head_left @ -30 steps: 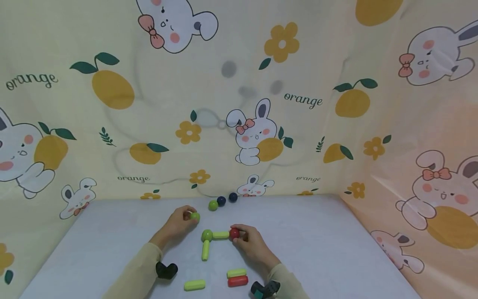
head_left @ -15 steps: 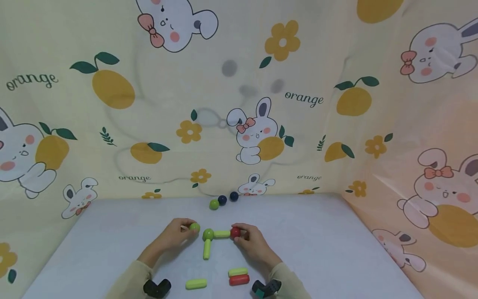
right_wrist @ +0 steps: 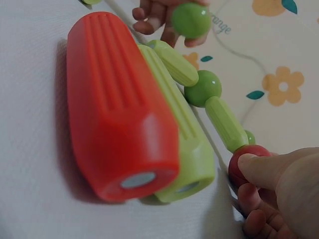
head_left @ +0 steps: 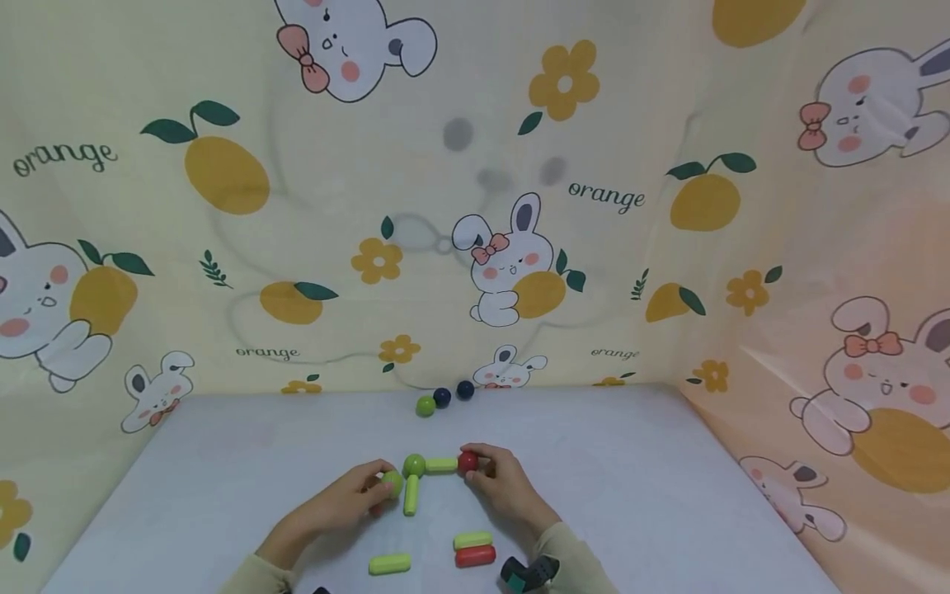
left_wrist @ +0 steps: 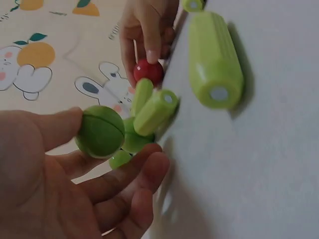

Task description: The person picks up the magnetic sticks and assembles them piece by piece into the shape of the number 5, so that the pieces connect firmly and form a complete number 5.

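Observation:
My left hand (head_left: 345,497) pinches a green ball (left_wrist: 100,131) between thumb and fingers, just left of a joined piece on the table. That piece has a green corner ball (head_left: 415,465), a light green rod (head_left: 441,465) running right and another light green rod (head_left: 411,496) pointing toward me. A red ball (head_left: 467,461) sits at the right rod's far end, and my right hand (head_left: 509,487) grips it with thumb and fingers. In the left wrist view the held green ball overlaps the corner ball; the head view shows it beside the near rod, and touching cannot be told.
Nearer me lie a loose light green rod (head_left: 389,563) and, farther right, a light green rod (head_left: 472,540) against a red rod (head_left: 475,556). A green ball (head_left: 425,405) and two dark blue balls (head_left: 442,398) rest at the table's back edge by the printed cloth (head_left: 326,206).
My left hand has come toward me with the green ball, from behind the joined piece to beside its near rod. The right hand stays on the red ball.

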Demonstrator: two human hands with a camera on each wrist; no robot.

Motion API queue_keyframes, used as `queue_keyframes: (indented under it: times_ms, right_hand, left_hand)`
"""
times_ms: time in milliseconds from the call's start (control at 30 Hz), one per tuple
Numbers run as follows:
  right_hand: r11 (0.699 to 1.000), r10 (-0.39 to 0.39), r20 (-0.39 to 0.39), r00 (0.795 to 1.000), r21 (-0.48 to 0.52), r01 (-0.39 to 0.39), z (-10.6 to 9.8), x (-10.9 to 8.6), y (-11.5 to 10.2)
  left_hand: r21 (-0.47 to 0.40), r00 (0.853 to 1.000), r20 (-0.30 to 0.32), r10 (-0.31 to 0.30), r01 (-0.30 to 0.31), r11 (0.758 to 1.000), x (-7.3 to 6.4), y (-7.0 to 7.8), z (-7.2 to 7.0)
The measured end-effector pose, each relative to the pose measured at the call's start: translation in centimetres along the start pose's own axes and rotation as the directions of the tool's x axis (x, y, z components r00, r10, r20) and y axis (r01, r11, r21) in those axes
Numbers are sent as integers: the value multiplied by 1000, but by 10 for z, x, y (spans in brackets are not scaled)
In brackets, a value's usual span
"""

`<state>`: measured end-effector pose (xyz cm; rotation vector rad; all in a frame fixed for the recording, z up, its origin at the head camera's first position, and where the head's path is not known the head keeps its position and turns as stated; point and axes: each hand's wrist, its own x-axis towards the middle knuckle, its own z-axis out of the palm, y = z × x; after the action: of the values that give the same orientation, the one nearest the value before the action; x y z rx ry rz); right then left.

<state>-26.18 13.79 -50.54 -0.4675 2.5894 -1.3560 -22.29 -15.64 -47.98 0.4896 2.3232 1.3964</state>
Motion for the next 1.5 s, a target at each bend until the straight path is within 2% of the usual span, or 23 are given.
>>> queue_keyframes:
  times_ms: [67,200,300,500,633,900,1300,1500]
  right_hand:
    - [1000,0,1,1000,1,0,0,0,1]
    - [1000,7,7,1000,10,-7,-1,0,1]
    - [1000,11,9,1000,17,-11,-1,1,2]
    - [1000,-1,7,1000,16,1,-1,2,2]
    - [1000,-4,10,1000,16,3,-1,2,2]
    - [1000,1,19,1000,23,-1,-2,1,0]
    - [1000,-5,15,1000,24,5,0,1,4]
    - [1000,0,9,1000,17,0,-2,3,4]
  left_hand:
    - [-4,1000,15,21,-21,1000,0,1,1]
    - [27,994,84,63,-66,997,3,-3,2]
    - [64,992,112,54,-62,996,5,-5,4]
    - [51,998,41,-39,37,998,-3,13,13]
    - [77,999,42,-6,3,997,-7,17,16]
    - [155,997,68,47,-57,986,-7,12,19]
    - [157,996,78,34,-46,986,-5,9,23]
    - [189,996,84,35,-50,981,-3,10,22]
